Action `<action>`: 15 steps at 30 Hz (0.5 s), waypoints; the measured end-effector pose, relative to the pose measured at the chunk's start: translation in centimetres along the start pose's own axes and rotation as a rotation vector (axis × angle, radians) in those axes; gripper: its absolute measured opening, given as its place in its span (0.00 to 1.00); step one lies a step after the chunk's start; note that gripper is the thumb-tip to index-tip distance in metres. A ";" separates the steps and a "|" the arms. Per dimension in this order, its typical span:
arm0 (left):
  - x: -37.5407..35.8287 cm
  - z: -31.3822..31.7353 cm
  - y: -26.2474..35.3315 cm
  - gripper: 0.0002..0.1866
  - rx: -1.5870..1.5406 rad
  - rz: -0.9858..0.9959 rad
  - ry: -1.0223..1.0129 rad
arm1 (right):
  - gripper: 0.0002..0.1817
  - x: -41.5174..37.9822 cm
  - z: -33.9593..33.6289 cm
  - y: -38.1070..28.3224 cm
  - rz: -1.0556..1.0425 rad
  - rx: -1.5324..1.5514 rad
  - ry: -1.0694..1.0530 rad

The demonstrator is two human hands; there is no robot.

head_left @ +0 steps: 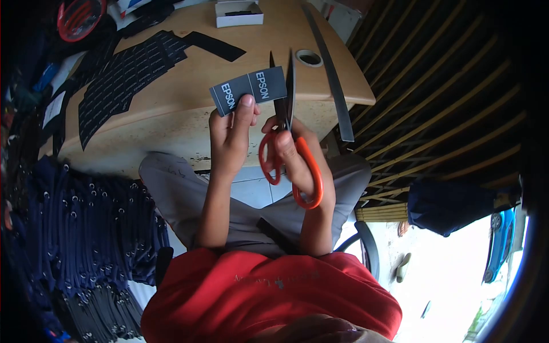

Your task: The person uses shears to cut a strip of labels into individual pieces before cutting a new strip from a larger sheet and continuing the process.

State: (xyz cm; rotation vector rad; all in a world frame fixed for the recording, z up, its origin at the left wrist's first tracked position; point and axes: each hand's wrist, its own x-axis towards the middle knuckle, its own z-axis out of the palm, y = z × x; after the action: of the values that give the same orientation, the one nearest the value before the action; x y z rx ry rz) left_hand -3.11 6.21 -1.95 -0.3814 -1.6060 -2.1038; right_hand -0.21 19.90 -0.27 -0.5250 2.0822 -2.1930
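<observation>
Left hand point(230, 137) in head view pinches the printed strip point(246, 86), some fingers hidden behind it. Right hand point(306, 151) grips scissors point(290, 94), blades parted at strip's right end, contact unclear. Bare tabletop point(280, 31) beyond; metal ruler point(331, 74) overhangs near edge. Box point(240, 22) contents indistinct.

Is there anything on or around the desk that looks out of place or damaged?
Two small things. The long flat strip sticks out past the front edge of the desk, so it might be knocked. The pale front panel has dark spots and looks worn. I see no spill.
</observation>
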 end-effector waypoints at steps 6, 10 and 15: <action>0.7 -2.2 2.0 0.18 0.167 0.100 0.140 | 0.38 0.6 2.6 1.5 -0.153 -0.252 -0.110; 0.7 -3.7 2.0 0.19 0.239 0.086 0.111 | 0.38 0.5 3.6 1.7 -0.072 -0.233 -0.159; 0.7 -2.9 2.4 0.19 0.376 0.184 0.087 | 0.32 0.1 4.4 0.7 -0.065 -0.142 -0.144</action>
State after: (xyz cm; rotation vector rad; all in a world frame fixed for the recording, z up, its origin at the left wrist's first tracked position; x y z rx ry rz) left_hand -2.32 2.76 -0.47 -0.2926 -1.7927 -1.6174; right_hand 0.87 15.58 -0.85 -0.7482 2.1829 -1.9832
